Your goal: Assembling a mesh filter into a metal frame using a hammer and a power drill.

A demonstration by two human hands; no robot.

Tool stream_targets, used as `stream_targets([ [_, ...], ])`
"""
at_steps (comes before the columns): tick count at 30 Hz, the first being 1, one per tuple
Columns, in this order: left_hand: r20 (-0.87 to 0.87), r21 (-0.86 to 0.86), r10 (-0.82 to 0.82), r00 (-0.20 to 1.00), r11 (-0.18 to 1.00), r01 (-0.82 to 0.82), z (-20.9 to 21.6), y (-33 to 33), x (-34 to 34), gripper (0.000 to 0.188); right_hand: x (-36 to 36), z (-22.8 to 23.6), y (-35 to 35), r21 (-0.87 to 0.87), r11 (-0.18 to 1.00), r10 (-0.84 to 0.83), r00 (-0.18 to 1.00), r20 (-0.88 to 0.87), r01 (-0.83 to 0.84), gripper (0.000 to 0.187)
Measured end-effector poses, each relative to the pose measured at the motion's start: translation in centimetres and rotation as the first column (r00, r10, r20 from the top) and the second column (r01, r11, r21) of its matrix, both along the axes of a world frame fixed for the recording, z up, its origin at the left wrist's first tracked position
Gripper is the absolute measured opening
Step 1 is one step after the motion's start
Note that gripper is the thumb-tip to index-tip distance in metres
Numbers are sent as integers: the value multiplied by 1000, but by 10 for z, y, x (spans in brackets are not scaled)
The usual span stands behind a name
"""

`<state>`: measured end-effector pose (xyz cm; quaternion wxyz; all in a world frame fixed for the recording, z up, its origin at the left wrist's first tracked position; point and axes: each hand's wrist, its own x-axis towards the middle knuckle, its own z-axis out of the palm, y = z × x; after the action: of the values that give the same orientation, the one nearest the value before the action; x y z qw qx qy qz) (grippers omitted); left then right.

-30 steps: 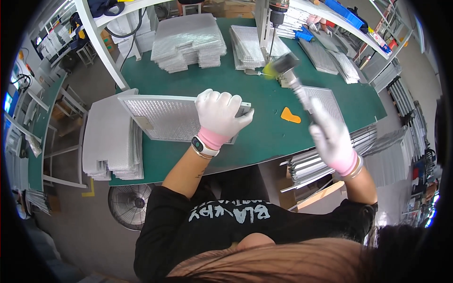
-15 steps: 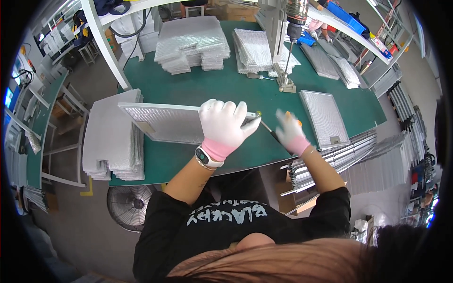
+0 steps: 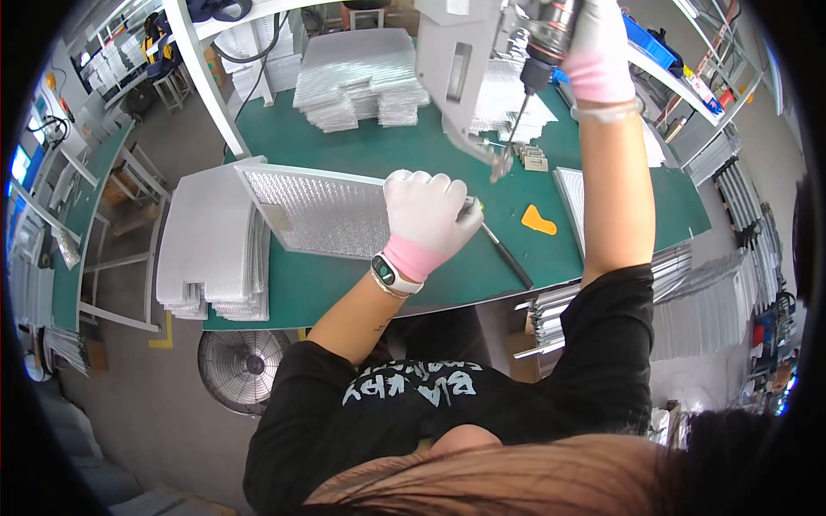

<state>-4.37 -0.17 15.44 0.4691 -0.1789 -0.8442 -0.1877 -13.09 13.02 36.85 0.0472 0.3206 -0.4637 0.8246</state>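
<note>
Gloved in white with a pink cuff, my left hand is closed on the right end of a framed mesh panel. The panel stands tilted on its edge, silvery and finely patterned, with a small beige plate in its left corner. My right hand is raised at the top, against the drill; its fingers are largely out of sight. A long thin bit points down from the black chuck. Beside my left hand lies a screwdriver-like tool with a black handle. An orange flat plastic piece lies to its right.
Stacked silvery panels stand at the left edge of the green table; another stack lies behind. A grey metal stand rises beside the drill. Small metal plates sit under it. A floor fan is below.
My right hand has gone from above the orange piece up to the drill, uncovering that piece and the black handle. The drill's stand has shifted left and looks tilted. My left hand still grips the panel.
</note>
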Motion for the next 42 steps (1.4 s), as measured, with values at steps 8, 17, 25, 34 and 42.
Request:
stream_targets([
  [8,89,42,-54,995,998,50,9,-1,-1,8,21,-17,-22,-66,995,-77,996,-47,73,19],
  [17,30,86,-28,999,996,25,-2,5,-1,8,-7,-23,-35,-51,896,420,879,-227,-441,33],
  [25,-97,137,-37,995,989,50,-29,9,-10,16,-13,-77,-32,90,864,501,864,-44,-496,43],
  [34,180,124,-8,984,992,-14,-14,4,-3,32,13,-73,-58,36,994,108,994,-15,-107,45],
  [42,58,201,-160,985,969,145,-3,8,2,17,-3,-86,-64,-173,682,713,699,-62,-711,47],
])
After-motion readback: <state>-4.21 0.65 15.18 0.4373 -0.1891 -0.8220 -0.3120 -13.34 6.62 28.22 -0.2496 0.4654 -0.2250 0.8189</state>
